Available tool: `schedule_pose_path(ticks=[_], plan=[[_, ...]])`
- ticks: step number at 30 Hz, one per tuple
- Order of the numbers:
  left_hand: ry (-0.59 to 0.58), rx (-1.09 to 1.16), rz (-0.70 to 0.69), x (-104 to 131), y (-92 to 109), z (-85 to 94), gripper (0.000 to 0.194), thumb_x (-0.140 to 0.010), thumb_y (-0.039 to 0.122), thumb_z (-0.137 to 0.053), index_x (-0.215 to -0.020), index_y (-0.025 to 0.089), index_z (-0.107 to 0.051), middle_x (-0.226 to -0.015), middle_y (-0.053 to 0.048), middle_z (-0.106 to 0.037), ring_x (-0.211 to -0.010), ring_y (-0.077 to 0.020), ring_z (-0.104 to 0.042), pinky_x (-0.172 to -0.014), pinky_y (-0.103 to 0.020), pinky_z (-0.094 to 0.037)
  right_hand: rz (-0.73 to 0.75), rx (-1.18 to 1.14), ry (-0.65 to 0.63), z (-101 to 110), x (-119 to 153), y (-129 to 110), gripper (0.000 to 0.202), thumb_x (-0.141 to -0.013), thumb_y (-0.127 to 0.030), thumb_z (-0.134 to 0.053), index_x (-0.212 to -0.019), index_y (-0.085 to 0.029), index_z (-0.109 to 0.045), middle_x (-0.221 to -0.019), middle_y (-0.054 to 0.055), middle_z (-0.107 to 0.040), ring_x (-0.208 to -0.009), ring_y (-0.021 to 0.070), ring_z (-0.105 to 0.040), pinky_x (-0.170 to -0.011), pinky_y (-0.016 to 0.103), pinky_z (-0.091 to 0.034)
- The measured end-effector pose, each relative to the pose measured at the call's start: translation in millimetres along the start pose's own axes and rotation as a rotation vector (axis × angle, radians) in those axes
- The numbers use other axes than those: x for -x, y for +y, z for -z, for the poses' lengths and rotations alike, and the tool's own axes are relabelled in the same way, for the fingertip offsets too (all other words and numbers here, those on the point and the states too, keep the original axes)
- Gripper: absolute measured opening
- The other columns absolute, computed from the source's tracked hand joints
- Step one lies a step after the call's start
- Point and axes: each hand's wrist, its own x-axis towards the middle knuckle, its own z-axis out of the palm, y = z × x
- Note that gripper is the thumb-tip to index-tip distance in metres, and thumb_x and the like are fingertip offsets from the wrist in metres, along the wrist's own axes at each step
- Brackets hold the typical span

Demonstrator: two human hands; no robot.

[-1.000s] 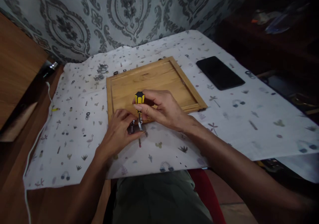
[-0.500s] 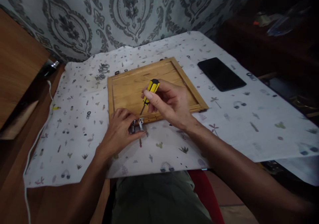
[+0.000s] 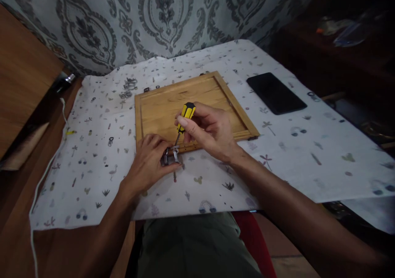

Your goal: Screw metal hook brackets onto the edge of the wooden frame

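Observation:
A framed wooden panel [image 3: 166,109] lies flat on the table. At its near edge, towards the left, is a shiny metal latch [image 3: 175,154], which my left hand [image 3: 151,156] grips between thumb and fingers. In my right hand [image 3: 212,129] is a small screwdriver [image 3: 187,111] with a yellow and black handle. It points down and its shaft tip meets the latch where the metal lies on the panel's edge. Any screw under the tip is too small to make out.
Several loose metal latches [image 3: 128,86] lie beyond the panel's left corner. A black phone [image 3: 276,92] rests to the right on the patterned white tablecloth [image 3: 296,158]. A white cable [image 3: 38,187] runs along the left side, near a wooden cabinet [image 3: 24,76].
The screwdriver has come down slightly, from just above the latch onto it, and stands a little more upright. My left hand keeps its hold on the latch.

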Motion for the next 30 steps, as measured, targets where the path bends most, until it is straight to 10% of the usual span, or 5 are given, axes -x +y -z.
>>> schedule_pose_path(ticks=[8,16,30], plan=[[0.069,0.084,-0.003,2.1,-6.1,10.5,0.049,-0.091,0.066,-0.072,-0.111,0.022,-0.07,-0.107,-0.007,-0.067,-0.107,-0.0293,-0.058,-0.094,-0.047,-0.047,0.025,0.012,0.006,0.1,0.3,0.6,0.041,-0.094,-0.057,-0.072,-0.077,-0.022,-0.06,-0.066,-0.004,-0.056,-0.049,0.0094,-0.057,-0.042,0.025,-0.041],[0.105,0.159,0.075,4.1,-4.9,22.7,0.034,-0.11,0.033,-0.042,-0.098,0.02,-0.072,-0.103,-0.007,-0.069,-0.104,-0.0252,-0.06,-0.095,-0.045,-0.048,-0.027,-0.008,-0.003,-0.1,0.6,-0.6,0.037,-0.089,-0.052,-0.08,-0.077,-0.022,-0.062,-0.07,-0.004,-0.06,-0.05,0.0105,-0.059,-0.045,0.026,-0.048],[0.043,-0.012,-0.025,2.9,-4.2,7.9,0.062,-0.083,0.075,-0.075,-0.11,0.02,-0.071,-0.12,-0.011,-0.065,-0.12,-0.0339,-0.054,-0.106,-0.054,-0.044,-0.007,0.029,0.0,0.9,0.6,-4.1,0.034,-0.09,-0.051,-0.079,-0.08,-0.022,-0.065,-0.072,-0.003,-0.062,-0.05,0.0098,-0.059,-0.046,0.027,-0.048]])
